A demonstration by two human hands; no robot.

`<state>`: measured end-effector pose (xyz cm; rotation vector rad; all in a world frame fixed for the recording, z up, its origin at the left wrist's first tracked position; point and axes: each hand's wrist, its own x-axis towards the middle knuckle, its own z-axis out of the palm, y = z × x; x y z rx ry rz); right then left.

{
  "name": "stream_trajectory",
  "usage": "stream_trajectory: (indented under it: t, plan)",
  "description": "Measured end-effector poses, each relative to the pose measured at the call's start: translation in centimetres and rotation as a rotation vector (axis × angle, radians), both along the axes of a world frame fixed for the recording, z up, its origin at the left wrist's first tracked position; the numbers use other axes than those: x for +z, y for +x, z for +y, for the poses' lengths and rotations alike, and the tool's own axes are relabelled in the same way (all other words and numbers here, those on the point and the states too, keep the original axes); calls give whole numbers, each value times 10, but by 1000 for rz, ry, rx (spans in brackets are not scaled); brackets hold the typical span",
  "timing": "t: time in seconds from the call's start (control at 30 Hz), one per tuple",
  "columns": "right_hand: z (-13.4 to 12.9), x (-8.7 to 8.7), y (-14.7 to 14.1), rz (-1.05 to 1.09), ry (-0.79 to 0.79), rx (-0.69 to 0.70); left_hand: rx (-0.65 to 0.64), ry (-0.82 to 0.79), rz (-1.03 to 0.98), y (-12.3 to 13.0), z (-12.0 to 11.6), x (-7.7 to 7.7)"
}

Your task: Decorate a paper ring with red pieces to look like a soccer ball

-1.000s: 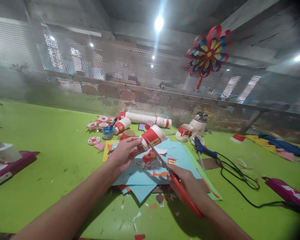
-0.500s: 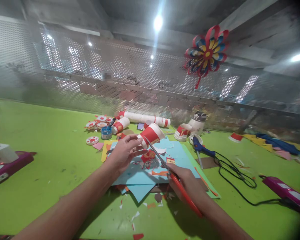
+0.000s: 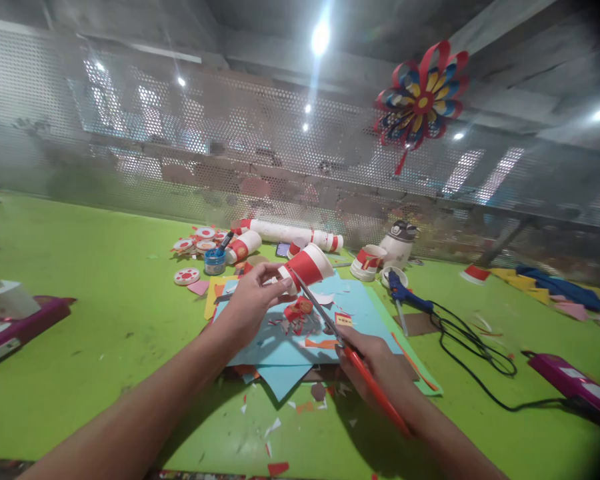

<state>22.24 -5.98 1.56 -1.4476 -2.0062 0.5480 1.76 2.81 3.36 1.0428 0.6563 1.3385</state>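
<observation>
Tilted on its side, a red and white paper cup [image 3: 310, 267] is gripped near one end by my left hand [image 3: 255, 297]. My right hand [image 3: 375, 357] is closed around the red handles of a pair of scissors [image 3: 367, 383]. The blades point up and left, with their tips against or just in front of the cup's side; whether they cut into it I cannot tell. Beneath both hands lie light blue paper sheets [image 3: 265, 347], bearing red cup scraps [image 3: 299, 312] and an orange strip [image 3: 321, 343].
A blue glue gun [image 3: 405, 293] with a black cable lies on the right. Behind the paper are a blue paint jar [image 3: 214, 261], a long white tube [image 3: 285, 232], a cut cup [image 3: 369, 262] and a penguin-like figure [image 3: 397, 243]. Purple power strips [image 3: 575, 383] sit at both sides.
The view has shifted slightly. The cup is turned a little in my left hand, and a yellow patch seen on its lower edge no longer shows. The scissors stay beside the cup.
</observation>
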Motion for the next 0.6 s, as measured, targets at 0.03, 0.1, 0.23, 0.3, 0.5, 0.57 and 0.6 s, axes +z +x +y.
stream_trajectory:
  t: [0.03, 0.1, 0.23, 0.3, 0.5, 0.57, 0.6]
  plan:
    - [0, -1, 0, 3, 6, -1, 3, 3, 1, 0, 0, 0]
    - [1, -1, -2, 13, 15, -2, 4, 10, 0, -1, 1, -1]
    - [3, 1, -3, 28, 12, 20, 20, 23, 9, -1, 2, -1]
    - [5, 0, -2, 30, 10, 34, 37, 36, 31, -1, 2, -2]
    - [7, -4, 2, 43, 13, 73, 55, 102, 82, 1, -2, -1]
    - [6, -5, 1, 40, 23, 62, 67, 110, 89, 2, -4, 0]
    - [5, -5, 1, 32, 29, 51, 73, 112, 91, 3, -5, 0]
